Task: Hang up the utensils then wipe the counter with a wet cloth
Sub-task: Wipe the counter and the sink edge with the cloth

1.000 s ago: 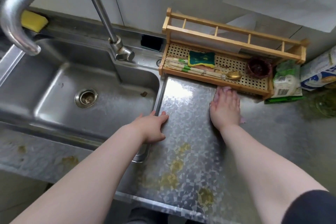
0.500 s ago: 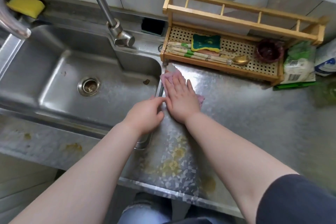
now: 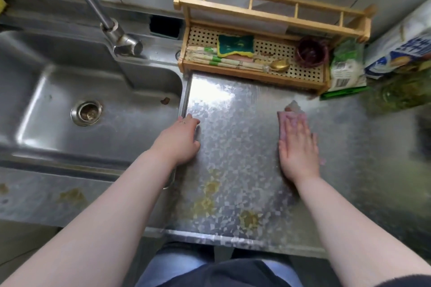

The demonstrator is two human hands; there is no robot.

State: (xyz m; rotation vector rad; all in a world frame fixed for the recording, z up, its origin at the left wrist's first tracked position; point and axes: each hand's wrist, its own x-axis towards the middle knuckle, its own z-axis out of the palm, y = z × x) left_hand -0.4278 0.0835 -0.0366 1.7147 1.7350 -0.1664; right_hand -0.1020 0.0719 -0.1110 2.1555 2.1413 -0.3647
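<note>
My right hand (image 3: 298, 149) presses flat, fingers straight, on a pink cloth (image 3: 290, 115) lying on the steel counter (image 3: 233, 137), right of its middle. Most of the cloth is hidden under the palm; its far edge sticks out past the fingertips. My left hand (image 3: 179, 140) rests on the counter's left rim beside the sink (image 3: 98, 105), its fingers bent over the edge. Yellow-brown stains (image 3: 210, 196) mark the counter near its front edge. A wooden rack (image 3: 256, 37) at the back holds chopsticks (image 3: 224, 62), a gold spoon (image 3: 281, 65) and a green sponge (image 3: 235, 45).
A faucet (image 3: 116, 32) rises behind the sink, which has a drain (image 3: 86, 110). A dark red cup (image 3: 311, 51) sits in the rack. Packaged goods (image 3: 347, 70) and a blue-white bag (image 3: 401, 46) crowd the right back corner. More stains (image 3: 70, 196) mark the ledge in front of the sink.
My right hand slid the pink cloth from the counter's left edge by the sink over to the right side. My left hand stayed on the rim.
</note>
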